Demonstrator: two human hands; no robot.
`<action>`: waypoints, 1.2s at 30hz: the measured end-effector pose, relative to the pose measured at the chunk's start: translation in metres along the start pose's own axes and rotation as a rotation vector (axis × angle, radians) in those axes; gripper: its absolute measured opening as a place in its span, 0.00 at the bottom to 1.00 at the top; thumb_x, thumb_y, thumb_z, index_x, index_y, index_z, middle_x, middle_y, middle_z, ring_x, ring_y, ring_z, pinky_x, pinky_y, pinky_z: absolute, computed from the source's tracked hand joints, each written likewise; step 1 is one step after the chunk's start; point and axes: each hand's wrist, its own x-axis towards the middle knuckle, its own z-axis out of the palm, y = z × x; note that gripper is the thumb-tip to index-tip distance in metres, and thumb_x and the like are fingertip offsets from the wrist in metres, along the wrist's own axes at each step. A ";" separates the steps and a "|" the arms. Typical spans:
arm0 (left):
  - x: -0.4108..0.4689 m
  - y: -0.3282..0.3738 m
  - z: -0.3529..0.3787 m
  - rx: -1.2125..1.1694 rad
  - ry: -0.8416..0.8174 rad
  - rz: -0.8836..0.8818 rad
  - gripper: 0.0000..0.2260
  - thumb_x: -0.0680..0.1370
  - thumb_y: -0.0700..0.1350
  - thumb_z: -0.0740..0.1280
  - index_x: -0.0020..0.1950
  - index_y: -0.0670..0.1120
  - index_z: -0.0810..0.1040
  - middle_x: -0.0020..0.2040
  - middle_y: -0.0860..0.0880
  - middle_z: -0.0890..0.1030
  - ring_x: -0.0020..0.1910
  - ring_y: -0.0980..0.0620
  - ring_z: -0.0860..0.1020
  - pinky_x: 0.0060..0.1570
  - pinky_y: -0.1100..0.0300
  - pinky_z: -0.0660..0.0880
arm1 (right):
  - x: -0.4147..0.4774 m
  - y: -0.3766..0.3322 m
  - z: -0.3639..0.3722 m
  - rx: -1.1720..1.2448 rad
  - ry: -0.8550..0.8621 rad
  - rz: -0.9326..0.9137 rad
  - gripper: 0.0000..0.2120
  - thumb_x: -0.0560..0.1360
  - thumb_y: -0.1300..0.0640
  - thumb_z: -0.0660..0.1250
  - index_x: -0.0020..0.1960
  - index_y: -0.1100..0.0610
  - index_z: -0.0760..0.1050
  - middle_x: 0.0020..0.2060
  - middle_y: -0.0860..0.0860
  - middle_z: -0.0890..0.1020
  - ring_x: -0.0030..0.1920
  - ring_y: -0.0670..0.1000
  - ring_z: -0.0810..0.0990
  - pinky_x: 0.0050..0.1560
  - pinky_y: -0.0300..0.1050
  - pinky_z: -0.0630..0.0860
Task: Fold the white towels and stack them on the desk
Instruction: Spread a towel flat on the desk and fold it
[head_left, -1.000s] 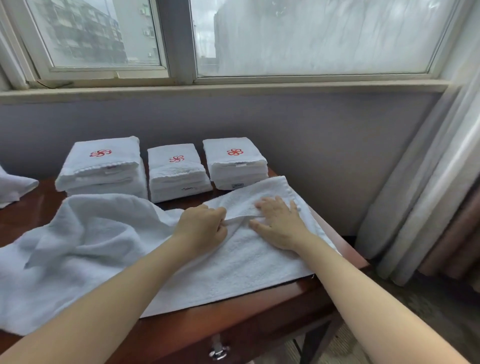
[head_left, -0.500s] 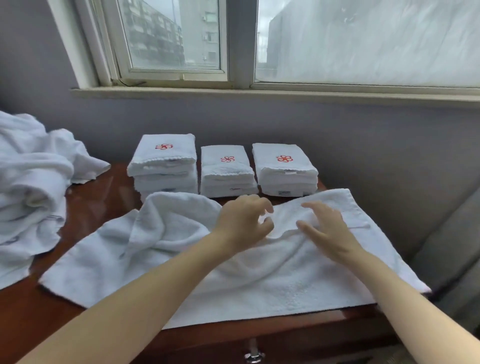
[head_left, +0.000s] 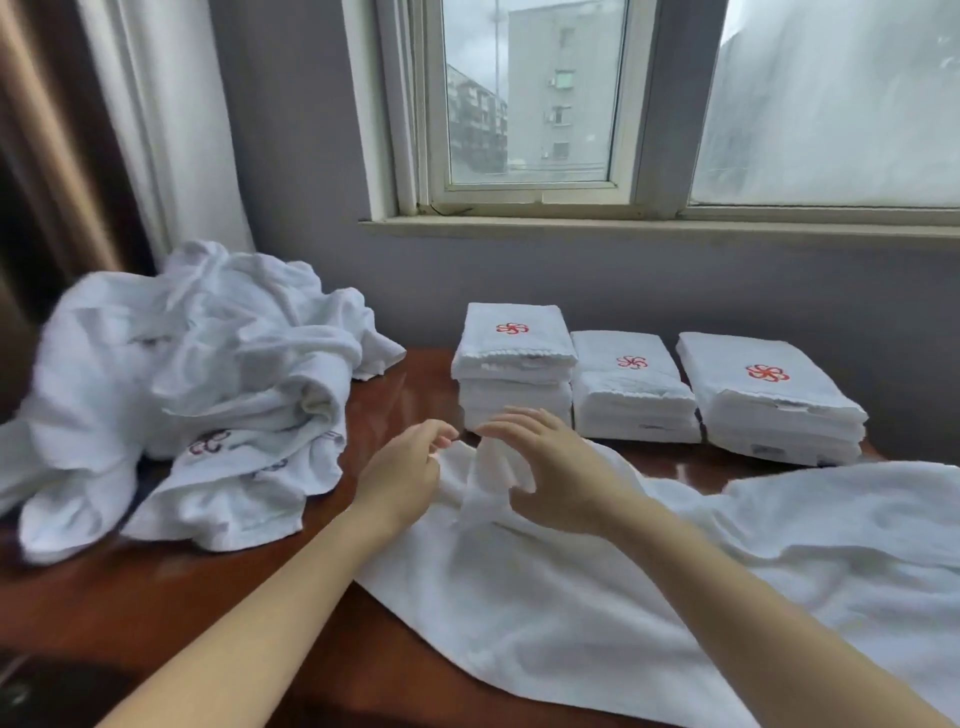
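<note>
A white towel (head_left: 649, 582) lies spread and rumpled across the wooden tabletop (head_left: 197, 597), running from under both hands off to the right, where the frame cuts it. Its cloth is plain terry with soft creases, and one narrow corner of it stands lifted between the hands. The left hand (head_left: 402, 475) has its fingers curled and nearly pinched together at the edge of that raised corner; whether it truly grips the cloth is hard to tell. The right hand (head_left: 558, 470) is spread, fingers loosely apart, with the raised corner against its palm side; a firm grip cannot be made out there either. The two hands are close together, just apart.

Just beyond the hands stand three stacks of folded towels, each with a red pinwheel mark on top: the left stack (head_left: 511, 364), the middle stack (head_left: 631, 392) and the right stack (head_left: 766, 400), side by side and nearly touching. The lower front of the left stack is hidden behind the fingers.

To the left of the hands, a heap of unfolded towels (head_left: 192, 384) sits piled, blurred, with dark red marks showing faintly on its lower folds. Behind it hangs a curtain (head_left: 171, 130), and above the stacks is a window (head_left: 530, 98).
</note>
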 end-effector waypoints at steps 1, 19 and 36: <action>-0.001 -0.008 0.000 0.025 -0.069 -0.016 0.20 0.78 0.37 0.57 0.66 0.53 0.74 0.63 0.55 0.77 0.62 0.53 0.75 0.58 0.53 0.74 | 0.007 -0.005 0.006 -0.061 -0.042 -0.036 0.35 0.68 0.58 0.69 0.74 0.45 0.66 0.70 0.43 0.70 0.74 0.46 0.60 0.76 0.44 0.52; -0.014 -0.009 -0.032 0.143 -0.555 -0.186 0.04 0.67 0.44 0.70 0.40 0.49 0.78 0.35 0.53 0.77 0.33 0.51 0.73 0.33 0.60 0.67 | 0.028 -0.015 0.007 0.090 -0.120 0.141 0.16 0.71 0.55 0.71 0.58 0.45 0.80 0.51 0.42 0.81 0.54 0.48 0.79 0.51 0.45 0.75; -0.002 -0.009 -0.077 -0.326 0.320 -0.173 0.22 0.83 0.46 0.61 0.30 0.49 0.61 0.26 0.56 0.62 0.26 0.55 0.59 0.23 0.65 0.57 | 0.056 -0.044 -0.038 -0.094 0.357 0.172 0.07 0.78 0.56 0.59 0.46 0.53 0.76 0.41 0.47 0.78 0.45 0.56 0.78 0.32 0.44 0.61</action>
